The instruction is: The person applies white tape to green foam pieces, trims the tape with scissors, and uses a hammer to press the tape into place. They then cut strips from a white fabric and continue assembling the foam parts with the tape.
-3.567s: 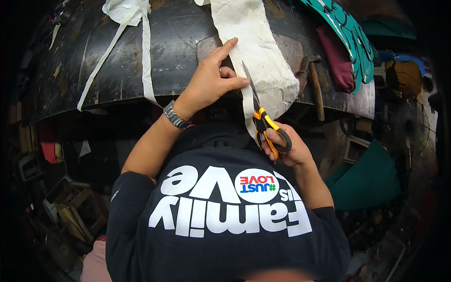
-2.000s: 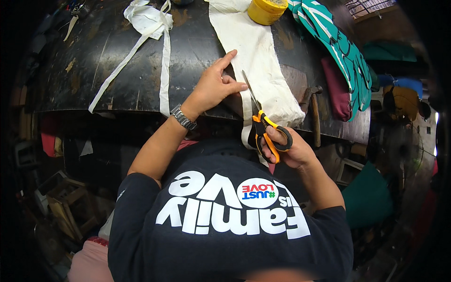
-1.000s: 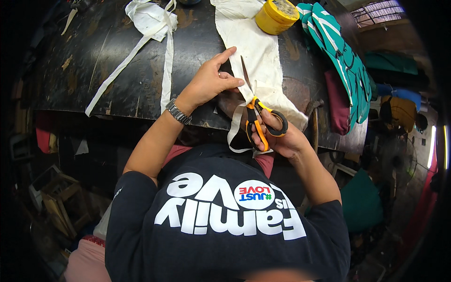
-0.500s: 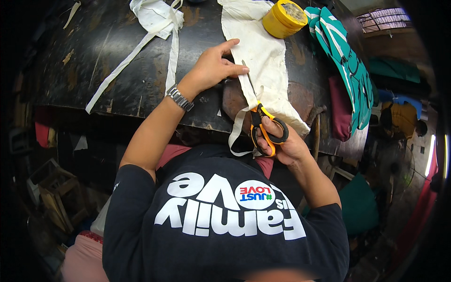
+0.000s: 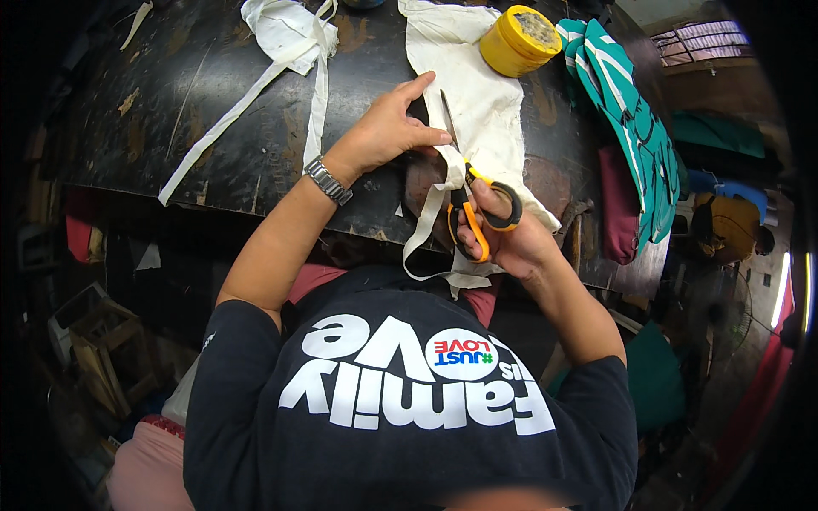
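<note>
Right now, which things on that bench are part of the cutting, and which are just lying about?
In use: orange-handled scissors in the right hand; long white cloth piece pressed by the left hand; hanging cut strip.

Lying about: yellow tape roll; knotted white cloth strips; green patterned fabric.

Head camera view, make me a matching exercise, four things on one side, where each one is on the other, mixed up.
Things:
1. scissors
2. wristwatch
3. yellow tape roll
4. cut white strips

Places:
A. far end of the white cloth
B. right hand
C. dark table, left of the cloth
D. wrist of the left hand

Pairs: 1-B, 2-D, 3-A, 4-C
</note>
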`<move>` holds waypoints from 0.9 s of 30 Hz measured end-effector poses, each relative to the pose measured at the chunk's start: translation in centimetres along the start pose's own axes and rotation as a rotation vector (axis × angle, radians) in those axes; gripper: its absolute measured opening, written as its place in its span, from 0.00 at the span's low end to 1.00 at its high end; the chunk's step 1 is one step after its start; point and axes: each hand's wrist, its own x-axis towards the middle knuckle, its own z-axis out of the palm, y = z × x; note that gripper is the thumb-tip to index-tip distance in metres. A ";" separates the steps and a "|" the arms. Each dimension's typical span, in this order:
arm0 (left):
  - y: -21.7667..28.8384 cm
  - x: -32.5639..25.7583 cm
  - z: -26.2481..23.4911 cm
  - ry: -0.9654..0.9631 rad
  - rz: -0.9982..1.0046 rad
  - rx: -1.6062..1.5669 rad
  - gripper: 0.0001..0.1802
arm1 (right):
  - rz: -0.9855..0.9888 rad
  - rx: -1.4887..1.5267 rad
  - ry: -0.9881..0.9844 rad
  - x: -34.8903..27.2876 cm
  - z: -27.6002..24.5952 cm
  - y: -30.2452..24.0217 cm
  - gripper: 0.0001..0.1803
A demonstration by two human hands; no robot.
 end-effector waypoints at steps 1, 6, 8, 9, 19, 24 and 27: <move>0.0 0.0 0.0 -0.002 0.001 0.001 0.50 | -0.006 -0.031 0.022 0.0 -0.1 0.1 0.25; 0.7 -0.1 -0.1 -0.061 -0.076 0.022 0.52 | -0.039 -0.067 0.003 -0.2 -0.4 0.6 0.24; 1.2 -0.1 -0.2 -0.065 -0.051 0.034 0.52 | -0.020 -0.048 -0.009 -0.4 -0.3 0.6 0.26; 1.4 -0.1 -0.2 -0.061 -0.043 0.043 0.52 | -0.002 -0.022 -0.016 -0.4 -0.2 0.6 0.26; 1.7 -1.2 0.7 -0.020 0.023 0.015 0.53 | -0.022 -0.056 -0.059 -0.3 0.1 0.7 0.28; 1.8 -1.2 0.6 -0.029 0.006 -0.017 0.54 | -0.063 -0.052 -0.010 -0.3 0.2 1.1 0.30; 1.7 -1.2 0.5 -0.040 -0.024 0.009 0.54 | -0.097 -0.057 0.008 -0.1 0.0 1.4 0.29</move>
